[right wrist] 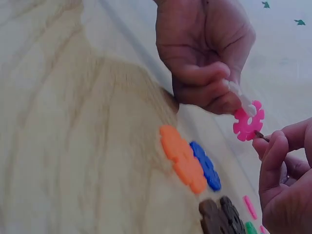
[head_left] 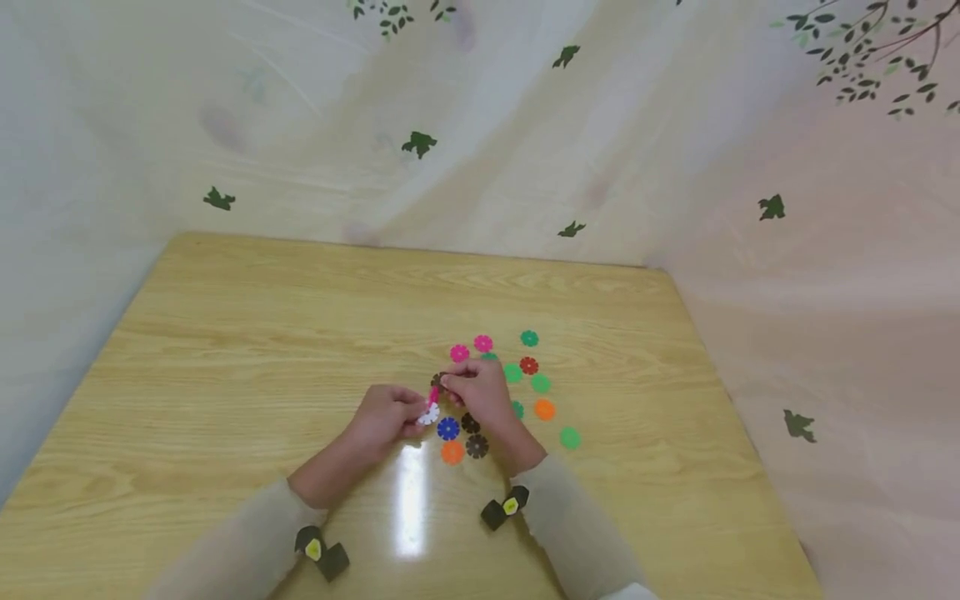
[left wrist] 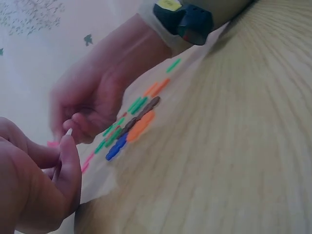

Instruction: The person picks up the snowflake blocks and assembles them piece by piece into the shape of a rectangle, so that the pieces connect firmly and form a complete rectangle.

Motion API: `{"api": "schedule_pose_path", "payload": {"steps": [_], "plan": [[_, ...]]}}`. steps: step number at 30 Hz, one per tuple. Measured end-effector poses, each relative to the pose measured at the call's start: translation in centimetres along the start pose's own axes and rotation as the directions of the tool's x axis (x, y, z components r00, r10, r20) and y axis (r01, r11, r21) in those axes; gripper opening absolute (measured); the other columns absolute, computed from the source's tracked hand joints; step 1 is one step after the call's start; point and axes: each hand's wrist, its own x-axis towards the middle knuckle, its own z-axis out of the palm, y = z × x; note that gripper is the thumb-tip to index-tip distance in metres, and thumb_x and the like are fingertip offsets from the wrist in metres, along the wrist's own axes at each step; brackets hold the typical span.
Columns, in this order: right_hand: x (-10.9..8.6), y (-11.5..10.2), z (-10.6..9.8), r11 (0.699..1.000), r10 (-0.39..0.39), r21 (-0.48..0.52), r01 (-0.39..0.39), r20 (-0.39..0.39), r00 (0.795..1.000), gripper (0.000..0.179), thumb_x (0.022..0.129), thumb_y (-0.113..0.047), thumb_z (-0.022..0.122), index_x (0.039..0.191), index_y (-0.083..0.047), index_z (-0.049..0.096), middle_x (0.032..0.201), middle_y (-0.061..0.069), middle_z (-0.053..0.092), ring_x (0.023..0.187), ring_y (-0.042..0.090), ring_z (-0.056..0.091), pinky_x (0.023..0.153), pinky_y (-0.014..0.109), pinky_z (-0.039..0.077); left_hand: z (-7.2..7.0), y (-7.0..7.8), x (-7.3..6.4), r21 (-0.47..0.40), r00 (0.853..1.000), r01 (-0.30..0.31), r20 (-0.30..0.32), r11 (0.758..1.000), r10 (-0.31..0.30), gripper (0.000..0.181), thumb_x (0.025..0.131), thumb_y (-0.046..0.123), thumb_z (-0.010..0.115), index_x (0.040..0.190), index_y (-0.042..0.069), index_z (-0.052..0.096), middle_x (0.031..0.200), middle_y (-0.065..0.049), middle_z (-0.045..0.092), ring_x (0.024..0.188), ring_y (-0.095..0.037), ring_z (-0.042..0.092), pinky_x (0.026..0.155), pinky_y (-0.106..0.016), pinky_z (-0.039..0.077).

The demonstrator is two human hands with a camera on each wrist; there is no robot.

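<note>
Between the thumb and fingers of my left hand (head_left: 386,414) is a white notched, flower-shaped plastic disc (head_left: 429,414). Its edge meets a pink disc of the same kind (right wrist: 249,122), set crosswise to it. My right hand (head_left: 483,392) pinches a dark brown disc (head_left: 438,382), mostly covered by the fingers in the right wrist view. The brown edge is right at the pink disc's rim, opposite the white one. Both hands are close together over the table, left of the loose discs. In the left wrist view only a white tip shows above the left fingers.
Flat on the wooden table (head_left: 262,333) lie a blue disc (head_left: 448,428), an orange disc (head_left: 452,452) and brown discs (head_left: 477,447) just below the hands. Beyond the right hand are several green discs (head_left: 541,383), a red disc (head_left: 528,366) and pink discs (head_left: 483,343). Patterned cloth (head_left: 495,192) hangs behind.
</note>
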Motion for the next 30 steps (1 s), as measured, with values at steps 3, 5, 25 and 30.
{"api": "schedule_pose_path", "payload": {"steps": [3, 5, 25, 30], "plan": [[-0.4, -0.2, 0.3, 0.999, -0.033, 0.009, 0.034, -0.013, 0.999, 0.01, 0.089, -0.003, 0.074, 0.094, 0.006, 0.073, 0.069, 0.007, 0.068, 0.054, 0.013, 0.058, 0.051, 0.021, 0.053, 0.6, -0.1, -0.3, 0.062, 0.998, -0.03, -0.048, 0.998, 0.033, 0.017, 0.093, -0.01, 0.06, 0.108, -0.017, 0.064, 0.086, -0.019, 0.067, 0.058, -0.015, 0.063, 0.057, -0.029, 0.061], [-0.6, -0.3, 0.5, 0.998, -0.069, -0.008, 0.069, -0.03, 0.997, 0.009, 0.088, -0.002, 0.073, 0.092, 0.006, 0.073, 0.067, 0.007, 0.067, 0.052, 0.013, 0.058, 0.049, 0.021, 0.053, 0.8, -0.3, -0.4, 0.092, 0.996, -0.05, -0.068, 0.994, 0.057, 0.015, 0.091, -0.011, 0.061, 0.105, -0.017, 0.065, 0.086, -0.02, 0.067, 0.055, -0.014, 0.062, 0.054, -0.029, 0.06], [0.6, 0.2, -0.3, 0.994, -0.027, 0.109, 0.015, 0.11, 0.994, 0.016, 0.094, 0.0, 0.066, 0.107, 0.01, 0.07, 0.081, 0.007, 0.069, 0.064, 0.013, 0.063, 0.063, 0.023, 0.059, -0.5, 0.3, 0.4, 0.246, 0.99, -0.136, 0.077, 0.96, 0.121, 0.014, 0.094, -0.003, 0.064, 0.104, -0.013, 0.066, 0.085, -0.019, 0.069, 0.068, -0.023, 0.07, 0.066, -0.035, 0.063], [0.7, 0.1, -0.4, 0.988, -0.007, 0.154, -0.01, 0.113, 0.994, 0.019, 0.095, 0.002, 0.063, 0.11, 0.011, 0.068, 0.082, 0.006, 0.068, 0.065, 0.012, 0.062, 0.062, 0.021, 0.057, -1.1, 1.0, 0.4, 0.247, 0.987, -0.134, 0.118, 0.96, 0.108, 0.018, 0.098, 0.003, 0.06, 0.104, -0.012, 0.065, 0.084, -0.018, 0.069, 0.071, -0.025, 0.069, 0.067, -0.037, 0.063]]}}
